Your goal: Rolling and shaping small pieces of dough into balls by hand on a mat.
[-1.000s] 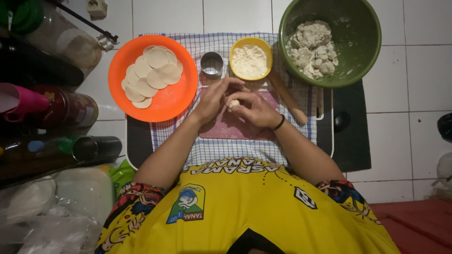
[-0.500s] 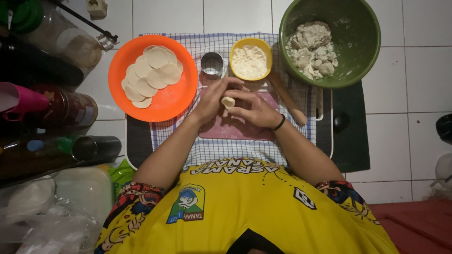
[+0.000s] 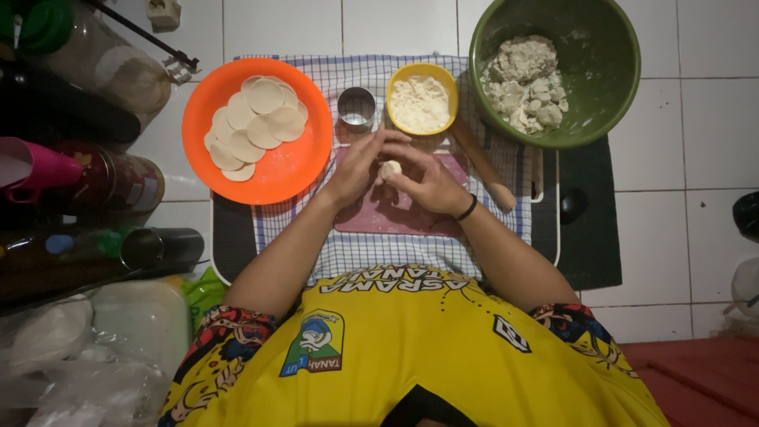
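White tiles; hands [image 3: 395, 170] pinch soft dough ball [image 3: 390, 168].

Dough ball [image 3: 390, 168] between the fingers [image 3: 378, 142]: matt, pale, smooth. Beyond the fingers, shiny metal ring cutter [image 3: 356, 108] and glossy plastic yellow bowl [image 3: 399, 79] of powdery flour. Beneath: woven checked cloth [image 3: 348, 245], smooth pink board [image 3: 371, 217]; wooden rolling pin [image 3: 482, 162] to their right, matt.

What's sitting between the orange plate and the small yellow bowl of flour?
In the head view, a small round metal cutter ring stands on the checked cloth between the orange plate and the yellow bowl, apart from both.
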